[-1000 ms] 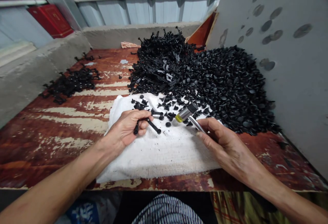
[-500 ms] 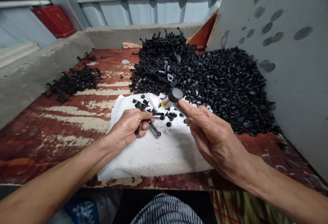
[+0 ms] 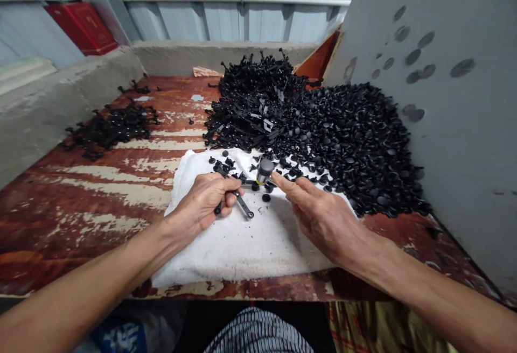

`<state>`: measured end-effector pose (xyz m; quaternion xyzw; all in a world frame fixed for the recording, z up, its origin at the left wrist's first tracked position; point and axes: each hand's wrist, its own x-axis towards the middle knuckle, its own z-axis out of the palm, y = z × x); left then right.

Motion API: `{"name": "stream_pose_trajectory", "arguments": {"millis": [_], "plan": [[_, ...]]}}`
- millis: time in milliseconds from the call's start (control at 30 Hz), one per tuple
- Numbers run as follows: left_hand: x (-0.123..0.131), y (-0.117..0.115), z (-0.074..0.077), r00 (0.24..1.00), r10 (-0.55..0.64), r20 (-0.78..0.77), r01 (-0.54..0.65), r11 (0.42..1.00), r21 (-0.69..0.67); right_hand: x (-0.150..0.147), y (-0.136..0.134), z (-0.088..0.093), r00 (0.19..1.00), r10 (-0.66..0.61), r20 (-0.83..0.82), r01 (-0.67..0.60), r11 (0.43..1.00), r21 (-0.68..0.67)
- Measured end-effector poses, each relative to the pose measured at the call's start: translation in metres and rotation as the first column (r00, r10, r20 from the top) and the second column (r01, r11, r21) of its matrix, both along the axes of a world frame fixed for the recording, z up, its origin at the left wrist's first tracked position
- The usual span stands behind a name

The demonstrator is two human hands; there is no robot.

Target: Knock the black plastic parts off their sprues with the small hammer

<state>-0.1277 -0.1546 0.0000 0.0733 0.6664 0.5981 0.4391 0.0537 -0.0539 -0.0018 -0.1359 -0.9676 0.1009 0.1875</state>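
My left hand [image 3: 212, 197] pinches a black plastic part [image 3: 244, 205] over the white cloth [image 3: 242, 251]. My right hand [image 3: 319, 213] is closed on a small mallet [image 3: 265, 169], with its index finger stretched along the handle toward the dark head. The mallet head is low over the cloth, just right of my left fingertips, and hides one end of a black part. Whether it touches that part I cannot tell. Several small round black pieces [image 3: 266, 198] lie around the head on the cloth.
A large heap of black round-headed pieces [image 3: 355, 143] fills the right side, joining a pile of black arm-shaped parts [image 3: 250, 94] at the back. A smaller pile [image 3: 115, 127] lies left on the worn red table [image 3: 100, 181]. A grey panel [image 3: 452, 127] stands at right.
My right hand has moved left and slightly down with the mallet, its head now nearer the black parts at my left hand. My left hand has kept its hold.
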Motion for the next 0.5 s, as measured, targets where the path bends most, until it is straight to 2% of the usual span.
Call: {"name": "stream_pose_trajectory", "arguments": {"millis": [100, 233, 333, 433, 500], "plan": [[0.002, 0.0, 0.0, 1.0, 0.011, 0.005, -0.011, 1.0, 0.014, -0.004, 0.002, -0.003, 0.999, -0.044, -0.024, 0.044, 0.999, -0.019], [0.01, -0.005, 0.004, 0.998, 0.024, 0.056, -0.028, 0.998, 0.063, -0.007, 0.003, -0.005, 0.999, -0.013, 0.032, 0.013, 1.0, 0.004], [0.019, -0.021, 0.013, 0.995, 0.011, 0.103, -0.018, 0.997, 0.071, -0.002, 0.007, -0.007, 0.989, -0.038, -0.144, 0.028, 0.997, -0.066], [0.023, -0.044, 0.025, 1.0, -0.015, 0.019, 0.016, 0.998, -0.056, 0.007, 0.011, -0.013, 0.958, -0.04, -0.285, 0.011, 0.995, -0.1], [0.019, -0.058, 0.032, 0.981, -0.132, -0.146, 0.098, 0.971, -0.217, 0.014, 0.013, -0.02, 0.952, -0.034, -0.303, 0.001, 0.994, -0.107]]}}
